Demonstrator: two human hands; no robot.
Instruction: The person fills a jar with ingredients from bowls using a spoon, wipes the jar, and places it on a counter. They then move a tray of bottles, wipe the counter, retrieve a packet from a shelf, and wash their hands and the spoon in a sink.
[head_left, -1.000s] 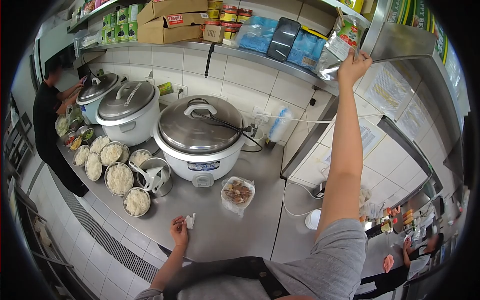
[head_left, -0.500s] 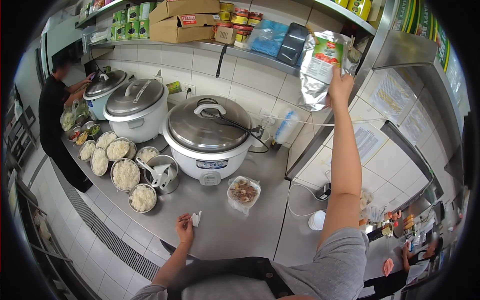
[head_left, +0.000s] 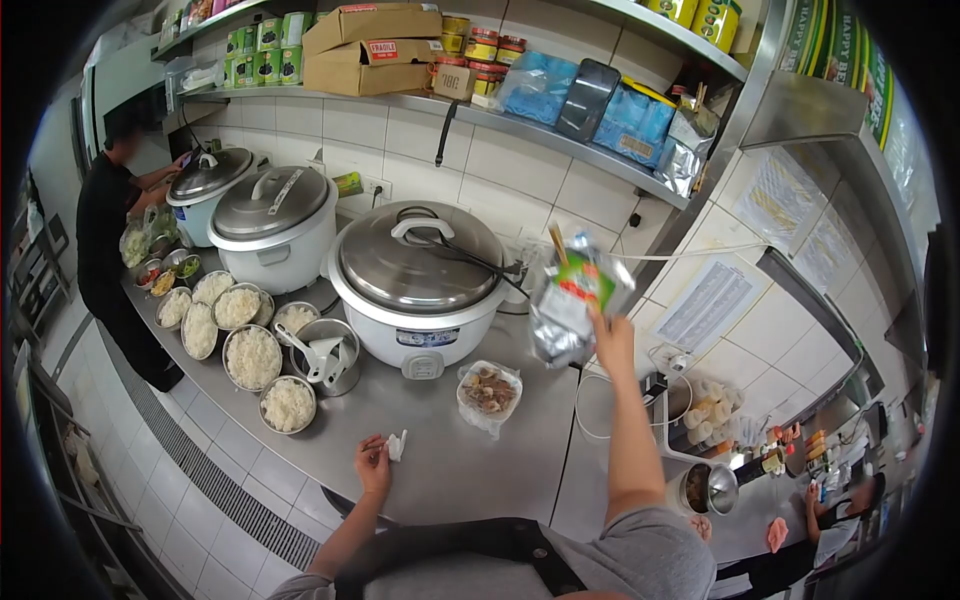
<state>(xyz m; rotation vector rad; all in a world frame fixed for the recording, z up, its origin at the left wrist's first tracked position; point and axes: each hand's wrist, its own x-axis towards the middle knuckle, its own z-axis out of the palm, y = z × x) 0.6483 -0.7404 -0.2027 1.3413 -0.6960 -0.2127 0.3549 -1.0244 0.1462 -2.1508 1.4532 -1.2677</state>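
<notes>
My right hand [head_left: 612, 338] grips the lower right side of a silver foil pouch [head_left: 572, 300] with a green and red label, held in the air above the counter, right of the nearest rice cooker [head_left: 418, 285]. A stick-like brown thing shows at the pouch's top. My left hand [head_left: 373, 462] is low over the steel counter [head_left: 450, 470], its fingers curled round a small white item [head_left: 397, 446], perhaps tissue or plastic. Between the two hands, a plastic-wrapped tub of brown food [head_left: 489, 393] sits on the counter.
Bowls of rice [head_left: 252, 357] and a metal pot [head_left: 326, 357] with white utensils stand left. Two more cookers [head_left: 272, 228] line the wall. A shelf [head_left: 560, 130] holds boxes and jars. One person [head_left: 112, 230] stands far left; another [head_left: 835, 530] is at lower right.
My right hand has come down and left from the shelf with the foil pouch, uncovering a blue package on the shelf. My left hand has hardly moved.
</notes>
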